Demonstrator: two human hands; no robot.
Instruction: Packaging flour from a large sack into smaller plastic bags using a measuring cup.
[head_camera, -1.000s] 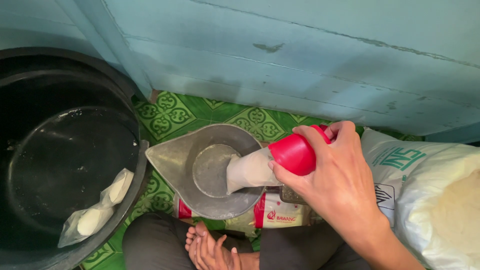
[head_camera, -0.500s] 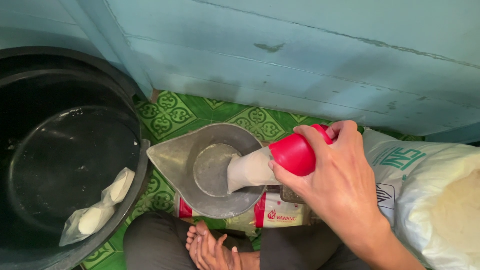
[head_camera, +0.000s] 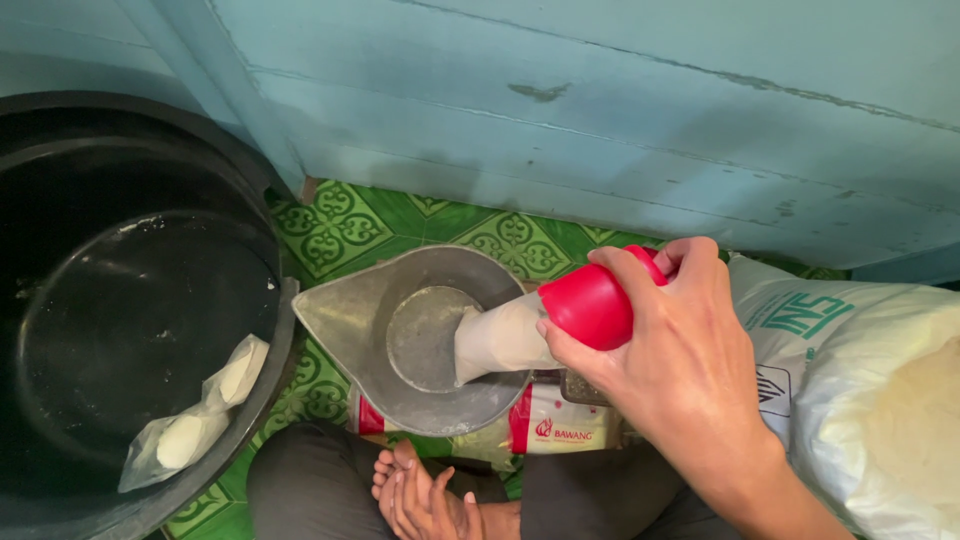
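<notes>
Gripping: right hand (head_camera: 690, 370) wraps fingers and thumb around a red round plastic cup (head_camera: 592, 303), tilted on its side with the mouth pointing left. White granular powder (head_camera: 497, 340) spills from the cup mouth in a thick stream into a grey plastic jug with a pointed spout (head_camera: 345, 318), spout aimed left. Jug floor shows bare grey at centre; the powder lands at its right inner wall.

Left hand (head_camera: 425, 500) rests low at the near edge, fingers loosely curled, palm partly up, holding nothing, between the person's dark-clothed knees (head_camera: 300, 485).

Containers, left to right:
- Large black round tub (head_camera: 130, 330) at far left, its rim just beside the jug spout. Inside lie clear plastic bags with white lumps (head_camera: 200, 415), near the right inner wall.
- Grey jug at centre, sitting over a red and white printed packet (head_camera: 555, 425), which shows beneath its near rim.
- White woven sack with green print (head_camera: 800, 340) at right, open top showing pale powder (head_camera: 915, 420). Right wrist passes in front of it.

Floor: green patterned mat (head_camera: 340, 225) under the jug and tub. Far side: pale blue painted wooden wall (head_camera: 600, 110).
</notes>
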